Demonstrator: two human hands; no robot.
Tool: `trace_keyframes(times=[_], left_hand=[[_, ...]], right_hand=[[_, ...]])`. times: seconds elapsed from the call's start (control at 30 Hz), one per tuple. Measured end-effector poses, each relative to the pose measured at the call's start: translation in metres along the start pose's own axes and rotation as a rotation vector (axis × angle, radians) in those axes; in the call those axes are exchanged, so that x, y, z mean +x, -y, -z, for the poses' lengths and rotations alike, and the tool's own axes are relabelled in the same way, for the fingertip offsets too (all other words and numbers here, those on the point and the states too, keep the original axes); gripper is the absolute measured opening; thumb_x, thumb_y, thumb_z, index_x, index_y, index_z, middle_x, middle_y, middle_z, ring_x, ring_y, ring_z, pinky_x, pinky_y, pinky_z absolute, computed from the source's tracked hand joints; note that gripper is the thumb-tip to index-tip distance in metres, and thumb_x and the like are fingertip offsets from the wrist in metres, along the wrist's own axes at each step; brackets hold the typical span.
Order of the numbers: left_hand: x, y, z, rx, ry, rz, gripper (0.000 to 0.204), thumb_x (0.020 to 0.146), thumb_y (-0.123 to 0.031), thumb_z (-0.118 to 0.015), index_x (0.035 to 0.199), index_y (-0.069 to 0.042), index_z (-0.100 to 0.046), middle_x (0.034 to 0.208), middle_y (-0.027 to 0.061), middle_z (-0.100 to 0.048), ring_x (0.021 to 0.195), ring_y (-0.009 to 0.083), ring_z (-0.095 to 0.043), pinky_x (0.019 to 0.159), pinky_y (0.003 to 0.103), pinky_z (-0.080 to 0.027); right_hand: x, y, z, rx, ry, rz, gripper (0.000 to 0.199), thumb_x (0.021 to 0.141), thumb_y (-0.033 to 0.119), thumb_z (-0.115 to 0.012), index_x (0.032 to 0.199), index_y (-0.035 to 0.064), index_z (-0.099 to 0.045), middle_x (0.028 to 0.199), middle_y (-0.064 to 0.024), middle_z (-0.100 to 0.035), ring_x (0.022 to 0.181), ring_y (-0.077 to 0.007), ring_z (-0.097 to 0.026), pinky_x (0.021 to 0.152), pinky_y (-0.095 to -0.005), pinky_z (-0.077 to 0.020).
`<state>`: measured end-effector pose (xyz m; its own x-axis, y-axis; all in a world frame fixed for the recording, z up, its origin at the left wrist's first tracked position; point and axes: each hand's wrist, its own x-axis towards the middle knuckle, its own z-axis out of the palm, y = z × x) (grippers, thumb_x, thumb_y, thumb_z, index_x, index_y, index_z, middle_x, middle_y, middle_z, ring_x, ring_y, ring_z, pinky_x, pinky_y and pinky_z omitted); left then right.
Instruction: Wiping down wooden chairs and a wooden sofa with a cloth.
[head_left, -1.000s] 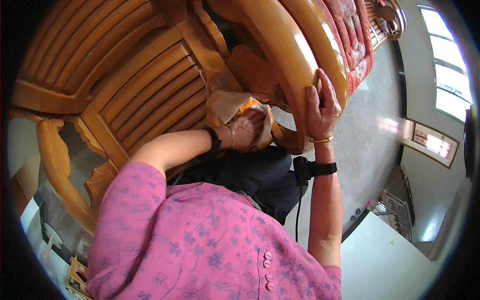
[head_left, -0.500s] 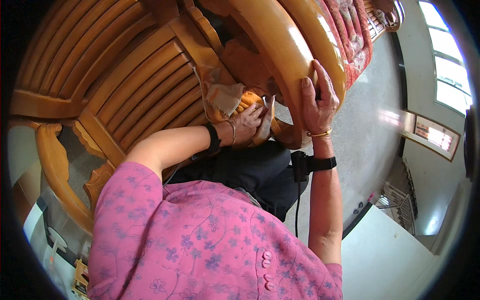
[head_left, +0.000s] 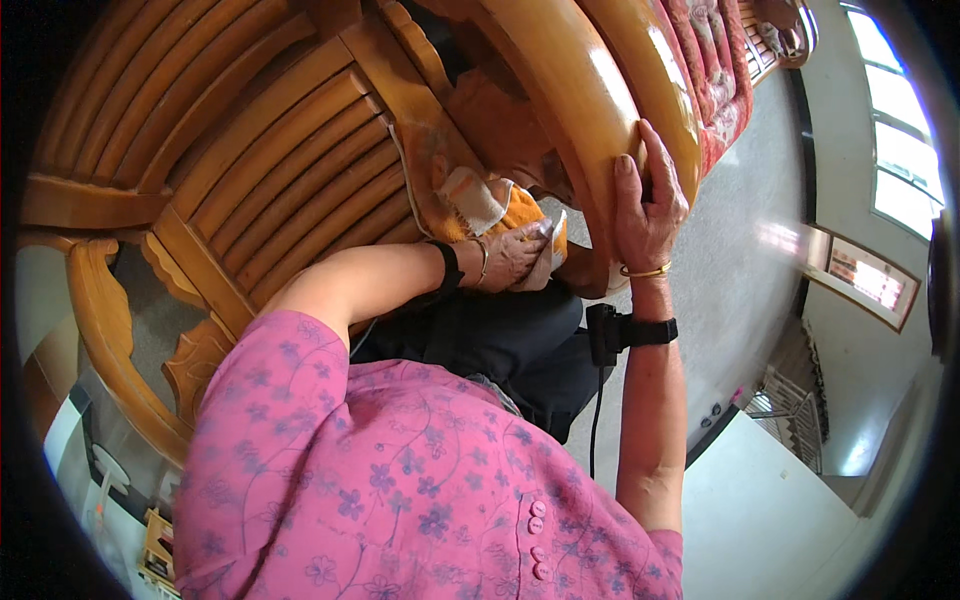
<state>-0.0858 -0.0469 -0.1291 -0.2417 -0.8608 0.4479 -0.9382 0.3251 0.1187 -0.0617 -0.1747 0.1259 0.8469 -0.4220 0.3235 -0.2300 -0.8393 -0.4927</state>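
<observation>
An orange and off-white cloth (head_left: pixel 521 208) lies bunched at the front corner of a slatted wooden seat (head_left: pixel 290 180). My left hand (head_left: pixel 510 257) is closed on the cloth, and its fingertips are partly lost in the folds. Beside it rises the broad, glossy wooden armrest (head_left: pixel 560 80) of the same bench. My right hand (head_left: pixel 652 212) rests on the near end of that armrest, fingers stretched along the wood and thumb apart. The underside of the cloth is hidden.
A second wooden armrest (head_left: pixel 110 330) curves along the left. Beyond the near armrest, a red patterned cushion (head_left: pixel 715 80) lies on another seat. Grey floor (head_left: pixel 750 210) stretches to the right, toward a white wall with windows. A cable (head_left: pixel 597 420) hangs from my right wrist strap.
My left hand has slid a little to the right with the cloth, and more of the orange side shows. My right hand stays on the armrest.
</observation>
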Motion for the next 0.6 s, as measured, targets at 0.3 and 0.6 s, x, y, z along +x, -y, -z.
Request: trace_keyframes(times=[0.3, 0.6], left_hand=[[0.073, 0.004, 0.049, -0.364, 0.446, 0.357, 0.038, 0.088, -0.036, -0.053, 0.115, -0.012, -0.065, 0.108, 0.0117, -0.065, 0.111, 0.0324, -0.052, 0.096, 0.053, -0.034], [0.087, 0.001, 0.113, -2.898, -0.868, 0.897, 0.044, 0.101, -0.038, -0.045, 0.127, -0.005, -0.055, 0.123, 0.0109, -0.063, 0.110, 0.0242, -0.062, 0.099, 0.039, -0.048]], right_hand=[[-0.001, -0.005, 0.003, -0.009, 0.004, -0.002, 0.041, 0.089, 0.021, -0.064, 0.125, 0.0014, -0.060, 0.121, -0.0204, -0.064, 0.115, -0.0325, -0.060, 0.098, -0.0394, -0.0460], [0.001, -0.002, 0.002, 0.001, 0.033, -0.010, 0.041, 0.089, 0.022, -0.064, 0.125, 0.0025, -0.060, 0.122, -0.0205, -0.062, 0.116, -0.0334, -0.059, 0.099, -0.0406, -0.0456]])
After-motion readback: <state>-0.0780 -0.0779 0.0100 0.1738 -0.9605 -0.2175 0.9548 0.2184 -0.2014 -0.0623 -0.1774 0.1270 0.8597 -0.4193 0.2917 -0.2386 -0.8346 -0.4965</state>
